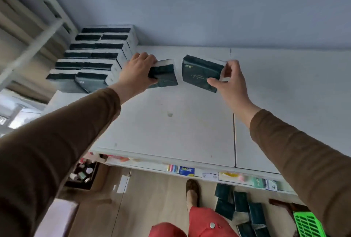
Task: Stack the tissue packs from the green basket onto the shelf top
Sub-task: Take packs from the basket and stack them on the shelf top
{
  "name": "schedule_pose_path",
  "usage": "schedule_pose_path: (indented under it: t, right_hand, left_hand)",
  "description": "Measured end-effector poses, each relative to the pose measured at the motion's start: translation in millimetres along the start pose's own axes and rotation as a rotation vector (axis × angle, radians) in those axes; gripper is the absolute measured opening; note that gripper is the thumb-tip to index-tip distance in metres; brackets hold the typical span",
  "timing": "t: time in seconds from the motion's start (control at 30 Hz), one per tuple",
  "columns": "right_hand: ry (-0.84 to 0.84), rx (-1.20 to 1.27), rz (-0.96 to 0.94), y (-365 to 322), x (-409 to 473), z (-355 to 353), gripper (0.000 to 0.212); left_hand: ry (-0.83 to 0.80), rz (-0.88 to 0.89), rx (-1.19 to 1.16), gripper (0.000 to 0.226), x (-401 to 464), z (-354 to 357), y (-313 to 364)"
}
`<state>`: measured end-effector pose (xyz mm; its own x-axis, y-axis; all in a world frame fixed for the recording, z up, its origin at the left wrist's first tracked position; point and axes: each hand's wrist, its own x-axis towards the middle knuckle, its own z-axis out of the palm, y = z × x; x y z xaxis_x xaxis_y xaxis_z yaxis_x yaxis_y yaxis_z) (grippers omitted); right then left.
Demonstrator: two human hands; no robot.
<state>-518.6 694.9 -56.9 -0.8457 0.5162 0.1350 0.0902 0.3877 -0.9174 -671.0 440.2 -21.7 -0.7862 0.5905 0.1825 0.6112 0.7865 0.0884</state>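
Observation:
Each of my hands holds one dark green tissue pack over the white shelf top (171, 122). My left hand (135, 72) grips a tissue pack (165, 74) just right of the stacked packs (95, 60), which sit in rows at the back left against the wall. My right hand (228, 81) pinches a second tissue pack (201, 72) by its right end, about a hand's width from the first. Down on the floor at the lower right, the green basket (307, 224) shows only a corner, with several loose packs (241, 208) beside it.
A grey-blue wall (209, 9) rises behind the shelf top. White racking (38, 18) stands at the upper left. Below the shelf edge are small goods (187, 171) and a dark bin of bottles (83, 176). My foot (192, 191) is on the wooden floor.

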Motion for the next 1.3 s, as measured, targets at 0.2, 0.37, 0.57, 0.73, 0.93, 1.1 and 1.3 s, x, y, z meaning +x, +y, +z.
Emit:
schedule_pose_path:
  t: [0.2, 0.37, 0.57, 0.73, 0.93, 1.1, 1.3]
  right_hand:
    - [0.011, -0.057, 0.001, -3.9, 95.1, 52.0, 0.051]
    - [0.025, -0.108, 0.003, 1.8, 150.9, 92.5, 0.049]
    - [0.01, -0.139, 0.035, 3.5, 197.1, 135.2, 0.05]
    - [0.098, -0.175, 0.046, 1.1, 211.7, 164.1, 0.051]
    - [0.188, -0.156, 0.104, 1.6, 220.3, 181.7, 0.046]
    - [0.099, -0.109, 0.178, 3.3, 211.5, 171.7, 0.044]
    - [-0.007, -0.185, 0.096, 8.7, 153.2, 126.5, 0.046]
  left_hand:
    - [0.018, 0.031, 0.124, 0.051, 104.8, 5.6, -54.0]
    - [0.048, 0.058, 0.171, 0.046, 164.3, 14.2, -93.2]
    - [-0.04, 0.099, 0.144, 0.053, 202.1, 31.8, -124.5]
    - [-0.035, 0.102, 0.085, 0.059, 211.1, 40.3, -139.6]
    - [0.022, 0.129, 0.168, 0.056, 210.2, 53.8, -144.8]
    - [-0.01, 0.063, 0.152, 0.054, 203.8, 48.4, -131.9]
    - [-0.002, 0.024, 0.079, 0.059, 156.5, 31.1, -87.8]
